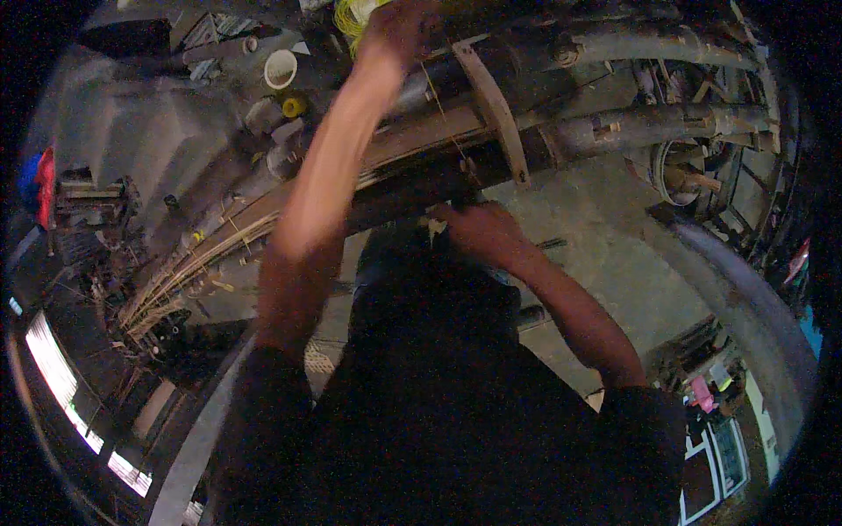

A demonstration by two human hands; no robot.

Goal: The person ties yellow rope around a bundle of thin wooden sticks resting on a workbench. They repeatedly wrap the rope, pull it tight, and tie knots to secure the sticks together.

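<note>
My left arm reaches far forward, and my left hand [405,31] is at the top, beside a coil of yellow cord [353,19]. That hand is dark and blurred, so its fingers do not show clearly. My right hand [482,232] is close in front of my body, its fingers closed at a small pale scrap [433,225] whose kind I cannot make out. Between the hands, long dark beams [412,180] run across. A thin cord [438,101] slants down over them. A curved wooden piece [495,110] lies across the beams to the right.
Bundled thin strips [189,267] stretch to the left. A white round container [281,68] and a yellow round object [294,107] are at the back left. Thick bamboo-like poles [649,127] extend right, above a bucket [674,171] holding wood pieces. Concrete floor [596,254] shows at right.
</note>
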